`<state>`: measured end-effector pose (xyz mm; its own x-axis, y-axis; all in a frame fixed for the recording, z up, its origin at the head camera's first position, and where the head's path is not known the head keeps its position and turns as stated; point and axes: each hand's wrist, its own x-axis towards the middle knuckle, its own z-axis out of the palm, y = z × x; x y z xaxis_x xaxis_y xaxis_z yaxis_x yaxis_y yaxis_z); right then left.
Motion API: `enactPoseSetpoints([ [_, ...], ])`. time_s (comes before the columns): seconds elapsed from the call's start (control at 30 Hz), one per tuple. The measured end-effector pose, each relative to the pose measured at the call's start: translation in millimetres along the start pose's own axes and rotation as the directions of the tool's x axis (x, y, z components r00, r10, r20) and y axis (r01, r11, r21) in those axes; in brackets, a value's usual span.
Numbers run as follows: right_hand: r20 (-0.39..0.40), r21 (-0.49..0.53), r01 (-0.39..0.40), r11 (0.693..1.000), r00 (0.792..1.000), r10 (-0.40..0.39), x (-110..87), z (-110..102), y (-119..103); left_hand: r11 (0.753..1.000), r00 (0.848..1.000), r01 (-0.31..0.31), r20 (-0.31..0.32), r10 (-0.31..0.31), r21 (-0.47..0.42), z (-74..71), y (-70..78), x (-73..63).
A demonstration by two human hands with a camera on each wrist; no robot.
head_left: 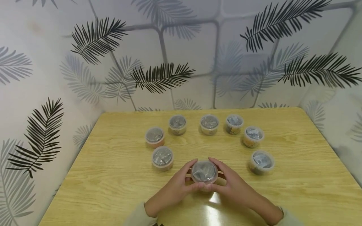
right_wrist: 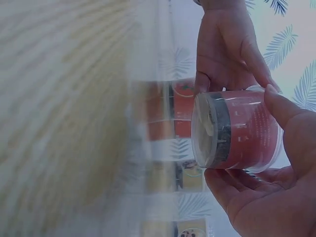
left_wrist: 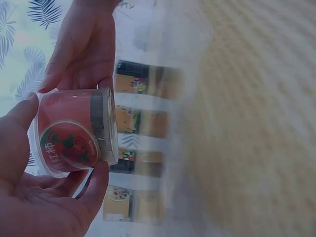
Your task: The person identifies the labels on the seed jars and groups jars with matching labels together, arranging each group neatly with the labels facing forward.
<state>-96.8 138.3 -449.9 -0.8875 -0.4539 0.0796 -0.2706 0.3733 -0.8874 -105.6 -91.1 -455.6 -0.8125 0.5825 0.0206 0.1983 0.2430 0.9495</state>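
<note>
Both hands grip one round clear plastic tub at the near middle of the table. Its lid faces up, with crumpled grey material showing beneath. A red label with a tomato picture wraps its side in the left wrist view, and a dark band runs round one end in the right wrist view. My left hand curls round the left side, my right hand round the right. The thumbs meet at the near side, while the other fingers reach round the sides and back.
Several similar lidded tubs stand in an arc on the wooden table. On the left are a reddish tub and a tub closer in; at the right stands a dark-based tub. Behind the table rises a leaf-patterned wall.
</note>
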Motion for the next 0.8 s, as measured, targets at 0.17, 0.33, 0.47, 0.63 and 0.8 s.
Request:
enactPoseSetpoints([
  [0.17, -0.014, 0.056, 0.023, 0.998, 1.000, -0.022, 5.4, -5.4, -5.1, 0.997, 0.999, 0.030, -0.030, -0.032, -0.066, -5.2, 7.9, 4.0],
  [0.33, -0.049, 0.113, 0.058, 0.992, 0.997, -0.053, 6.8, -12.3, -8.7, 0.989, 0.997, 0.018, -0.066, -0.028, -0.145, -10.1, 8.6, 7.5],
  [0.47, -0.076, 0.150, 0.111, 0.983, 0.992, -0.100, 7.2, -16.7, -8.9, 0.991, 0.996, -0.023, -0.090, 0.011, -0.131, -13.0, 9.6, 8.0],
  [0.63, -0.092, 0.186, 0.149, 0.971, 0.987, -0.134, 6.6, -18.9, -11.1, 0.992, 0.995, -0.041, -0.101, 0.029, -0.122, -14.5, 31.4, 3.4],
  [0.8, -0.101, 0.219, 0.119, 0.969, 0.990, -0.099, 6.6, -18.1, -11.3, 0.991, 0.994, -0.033, -0.103, 0.020, -0.128, -14.5, 45.0, 1.2],
])
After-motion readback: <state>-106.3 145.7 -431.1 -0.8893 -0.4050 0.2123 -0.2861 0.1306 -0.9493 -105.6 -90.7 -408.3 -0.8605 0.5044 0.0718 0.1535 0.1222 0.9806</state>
